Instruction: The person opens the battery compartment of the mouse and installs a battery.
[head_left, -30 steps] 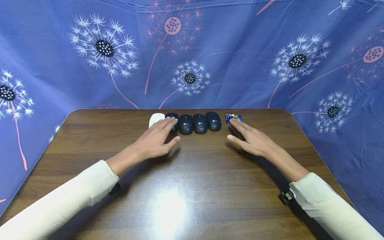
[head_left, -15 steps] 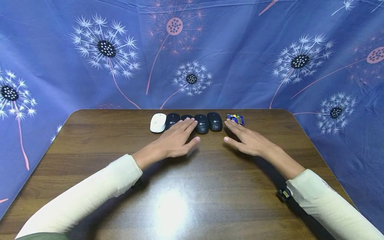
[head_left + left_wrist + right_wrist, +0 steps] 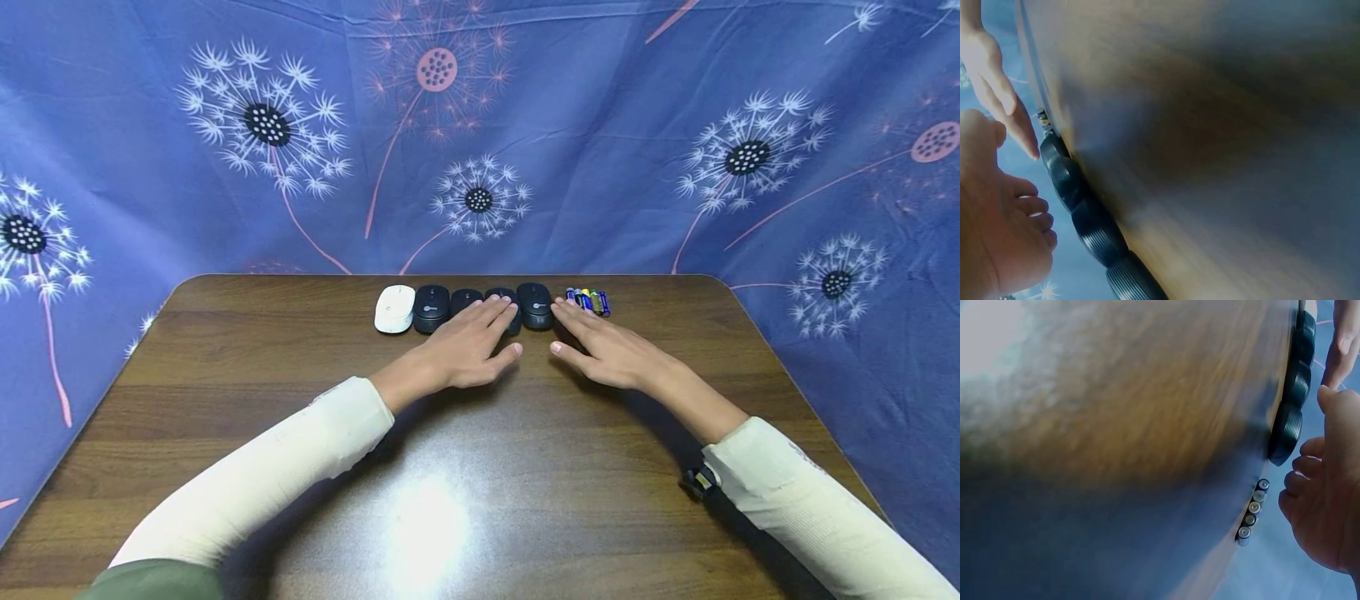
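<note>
The left hand (image 3: 467,348) has a wide grip, straight fingers together and thumb set apart, held above a row of computer mice. At its one o'clock, largely hidden by the fingertips, is the fourth mouse (image 3: 514,325), black plastic; at twelve the third mouse (image 3: 467,297), also black; at two the fifth black mouse (image 3: 535,304). Toward ten are the second black mouse (image 3: 431,308) and a rounded white plastic mouse (image 3: 394,309). Small pale logos mark the black ones, too small to read. The right hand (image 3: 615,352) has a wide grip too, held above the counter; at its eleven o'clock lie five slim cylindrical batteries (image 3: 588,301), blue, yellow and green, their printing illegible. Beneath is a brown wood-grain counter (image 3: 285,333), and at twelve hangs a blue dandelion-print cloth (image 3: 600,100).
</note>
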The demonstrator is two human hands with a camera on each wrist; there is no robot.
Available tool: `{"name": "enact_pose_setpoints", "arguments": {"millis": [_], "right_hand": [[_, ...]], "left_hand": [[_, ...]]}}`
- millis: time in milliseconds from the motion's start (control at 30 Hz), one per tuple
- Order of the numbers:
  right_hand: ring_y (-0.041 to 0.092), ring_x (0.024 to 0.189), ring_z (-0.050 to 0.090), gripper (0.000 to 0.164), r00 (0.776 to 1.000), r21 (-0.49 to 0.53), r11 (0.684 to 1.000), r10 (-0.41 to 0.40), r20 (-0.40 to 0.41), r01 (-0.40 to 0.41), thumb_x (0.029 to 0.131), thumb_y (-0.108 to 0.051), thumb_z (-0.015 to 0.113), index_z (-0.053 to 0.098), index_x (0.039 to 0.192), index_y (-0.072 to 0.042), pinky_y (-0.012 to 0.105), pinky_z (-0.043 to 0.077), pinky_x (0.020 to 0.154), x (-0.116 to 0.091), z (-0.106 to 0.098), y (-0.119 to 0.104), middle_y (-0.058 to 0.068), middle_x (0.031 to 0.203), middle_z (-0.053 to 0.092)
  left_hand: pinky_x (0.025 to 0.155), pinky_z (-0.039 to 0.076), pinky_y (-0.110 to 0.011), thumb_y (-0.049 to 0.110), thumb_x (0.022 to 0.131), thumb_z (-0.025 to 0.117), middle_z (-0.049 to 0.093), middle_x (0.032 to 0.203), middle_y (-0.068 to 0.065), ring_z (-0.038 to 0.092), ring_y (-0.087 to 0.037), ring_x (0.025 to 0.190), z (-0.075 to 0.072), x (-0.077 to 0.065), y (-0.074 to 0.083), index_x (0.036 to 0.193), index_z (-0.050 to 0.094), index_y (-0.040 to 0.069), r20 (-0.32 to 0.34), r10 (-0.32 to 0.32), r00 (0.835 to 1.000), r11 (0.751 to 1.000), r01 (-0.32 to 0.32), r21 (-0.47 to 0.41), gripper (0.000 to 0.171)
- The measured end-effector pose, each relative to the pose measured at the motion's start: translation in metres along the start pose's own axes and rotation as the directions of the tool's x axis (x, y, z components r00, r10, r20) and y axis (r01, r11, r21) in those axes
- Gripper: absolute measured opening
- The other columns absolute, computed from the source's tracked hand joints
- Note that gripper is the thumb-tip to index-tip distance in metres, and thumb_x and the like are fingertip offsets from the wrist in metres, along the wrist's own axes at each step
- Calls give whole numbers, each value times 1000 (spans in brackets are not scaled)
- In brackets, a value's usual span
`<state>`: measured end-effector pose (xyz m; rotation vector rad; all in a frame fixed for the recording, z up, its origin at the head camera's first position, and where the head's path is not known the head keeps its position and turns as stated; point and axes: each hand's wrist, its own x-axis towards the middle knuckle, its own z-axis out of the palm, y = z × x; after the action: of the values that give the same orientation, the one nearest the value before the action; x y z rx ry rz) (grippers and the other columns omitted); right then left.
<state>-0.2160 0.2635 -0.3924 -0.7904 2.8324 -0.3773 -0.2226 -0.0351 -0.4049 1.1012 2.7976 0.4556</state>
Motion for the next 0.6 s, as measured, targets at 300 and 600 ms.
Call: {"name": "enact_pose_setpoints", "arguments": {"millis": [300, 600], "right_hand": [[40, 176, 22, 80, 1000, -14, 1000, -22, 16, 22, 120, -57, 45, 23, 180, -8, 63, 24, 144, 5, -1, -3, 16, 190, 19], [41, 176, 18, 79, 999, -20, 999, -25, 33, 26, 121, -55, 42, 20, 180, -6, 64, 23, 144, 15, -1, -2, 18, 190, 16]], "left_hand": [[149, 7, -42, 58, 119, 28, 16, 190, -16, 13, -32, 179, -1, 20, 17, 180, 20, 6, 74, -31, 997, 996, 25, 83, 81], [149, 12, -43, 57, 120, 29, 21, 189, -17, 16, -32, 178, -5, 34, 28, 180, 21, 3, 94, -70, 993, 986, 55, 157, 81]]}}
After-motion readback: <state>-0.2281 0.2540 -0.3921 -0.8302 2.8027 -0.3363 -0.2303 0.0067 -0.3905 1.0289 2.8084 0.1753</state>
